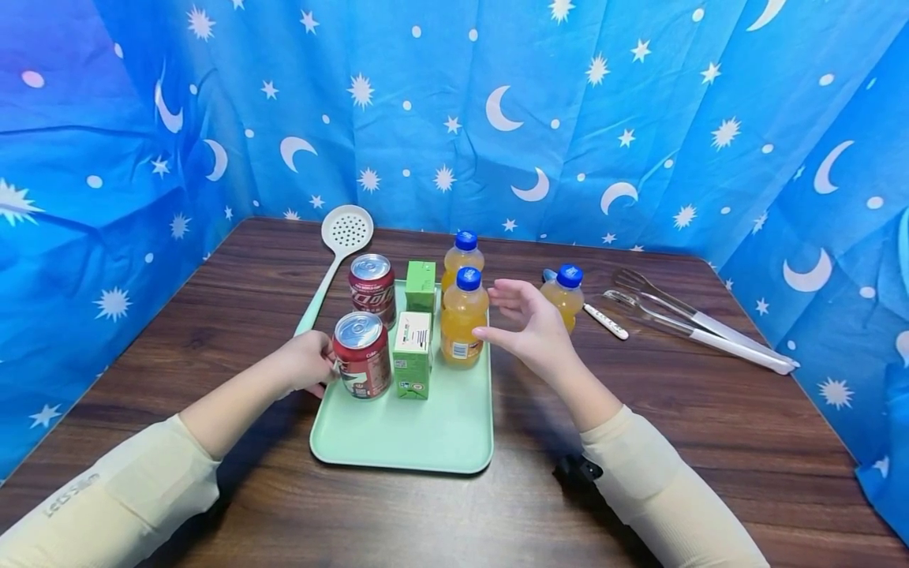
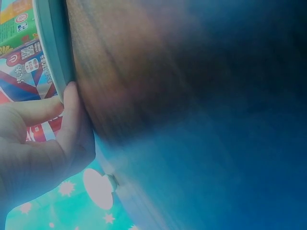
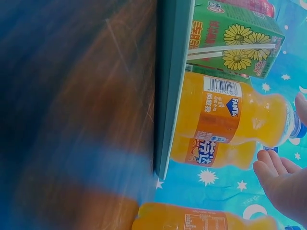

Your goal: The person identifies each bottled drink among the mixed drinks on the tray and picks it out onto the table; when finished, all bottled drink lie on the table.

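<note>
My left hand (image 1: 307, 364) pinches the left rim of a mint-green tray (image 1: 401, 438) between thumb and fingers, as the left wrist view shows. My right hand (image 1: 533, 330) is held beside the nearer orange soda bottle (image 1: 463, 327), its fingers spread and relaxed, with the thumb close to the bottle. Behind that one on the tray stands another orange soda bottle (image 1: 451, 259). Two red soda cans, a nearer can (image 1: 364, 363) and a farther can (image 1: 372, 293), line the left side. Between them and the bottles stand two green drink cartons, a front carton (image 1: 412, 371) and a back carton (image 1: 421, 285).
A third orange soda bottle (image 1: 564, 296) stands on the table (image 1: 398, 521), right of the tray. A slotted skimmer (image 1: 347, 230) lies at the back left. To the right lie a white patterned handle (image 1: 606, 321), metal tongs (image 1: 682, 325) and a whisk (image 1: 742, 341).
</note>
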Demonstrator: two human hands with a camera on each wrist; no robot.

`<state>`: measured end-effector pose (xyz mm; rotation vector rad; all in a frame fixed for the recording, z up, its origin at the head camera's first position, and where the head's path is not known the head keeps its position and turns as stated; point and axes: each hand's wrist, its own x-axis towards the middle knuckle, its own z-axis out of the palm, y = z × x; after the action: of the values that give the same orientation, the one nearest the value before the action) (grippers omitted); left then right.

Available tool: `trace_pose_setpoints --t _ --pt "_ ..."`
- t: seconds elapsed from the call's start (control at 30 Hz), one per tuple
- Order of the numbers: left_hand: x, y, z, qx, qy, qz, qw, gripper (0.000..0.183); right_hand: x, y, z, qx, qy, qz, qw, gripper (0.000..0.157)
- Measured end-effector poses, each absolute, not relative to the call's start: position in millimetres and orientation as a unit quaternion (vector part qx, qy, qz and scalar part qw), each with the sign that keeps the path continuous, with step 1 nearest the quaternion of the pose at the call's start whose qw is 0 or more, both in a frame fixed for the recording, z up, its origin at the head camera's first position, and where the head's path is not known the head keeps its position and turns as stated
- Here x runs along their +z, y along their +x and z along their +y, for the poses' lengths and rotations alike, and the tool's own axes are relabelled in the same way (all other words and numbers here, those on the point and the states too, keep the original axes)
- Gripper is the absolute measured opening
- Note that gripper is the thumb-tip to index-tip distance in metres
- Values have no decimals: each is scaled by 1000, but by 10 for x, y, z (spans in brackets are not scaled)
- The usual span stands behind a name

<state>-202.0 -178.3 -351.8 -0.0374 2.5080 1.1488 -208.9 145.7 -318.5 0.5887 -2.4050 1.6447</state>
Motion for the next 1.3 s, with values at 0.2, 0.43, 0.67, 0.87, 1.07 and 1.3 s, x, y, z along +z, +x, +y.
trace_pose_setpoints --t 0.2,0.43,0.67,0.87,1.07,1.3 --pt "-3507 -2028 -1792 410 -13 892 192 14 -3169 -2095 1424 556 194 -804 79 66" --pt "-3515 -2036 -1794 414 -6 889 193 14 -3161 -2100 1403 564 189 -801 71 67" --pt "-3508 -2030 -1786 414 -12 889 196 14 -3182 -2117 1391 571 192 -795 74 66" --pt "-3520 -2028 -1794 413 -10 890 193 14 -3202 -2138 1394 562 191 -802 73 67" --pt "-3512 -2026 -1792 412 -9 891 190 16 -3207 -2150 1400 554 184 -809 62 68" --pt "-3521 -2035 -1790 408 -9 893 191 15 -3214 -2166 1391 553 181 -812 49 70"
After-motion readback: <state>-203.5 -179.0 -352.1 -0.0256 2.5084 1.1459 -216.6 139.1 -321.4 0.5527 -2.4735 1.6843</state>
